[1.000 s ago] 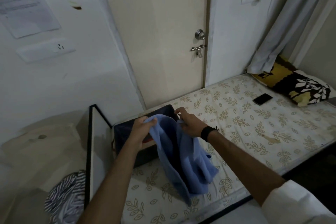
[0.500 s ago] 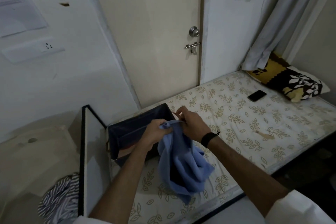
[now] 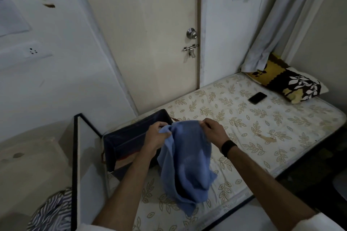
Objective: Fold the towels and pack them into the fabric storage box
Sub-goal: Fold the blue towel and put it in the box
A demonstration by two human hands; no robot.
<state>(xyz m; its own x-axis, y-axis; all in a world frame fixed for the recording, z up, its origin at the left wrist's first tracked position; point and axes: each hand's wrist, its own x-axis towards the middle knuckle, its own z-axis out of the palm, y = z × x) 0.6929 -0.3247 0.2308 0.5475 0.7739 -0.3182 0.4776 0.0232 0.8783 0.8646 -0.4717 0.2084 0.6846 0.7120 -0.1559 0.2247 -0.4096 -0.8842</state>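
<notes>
Fingers of my left hand (image 3: 156,137) and my right hand (image 3: 213,130) pinch the top edge of the blue towel (image 3: 185,163), one corner each, so it hangs crumpled above the mattress (image 3: 262,129). Just behind my left hand sits the dark fabric storage box (image 3: 131,137), open at the top, on the mattress's near corner. Farther off, a phone (image 3: 257,97) lies near a leaf-print pillow (image 3: 293,82).
</notes>
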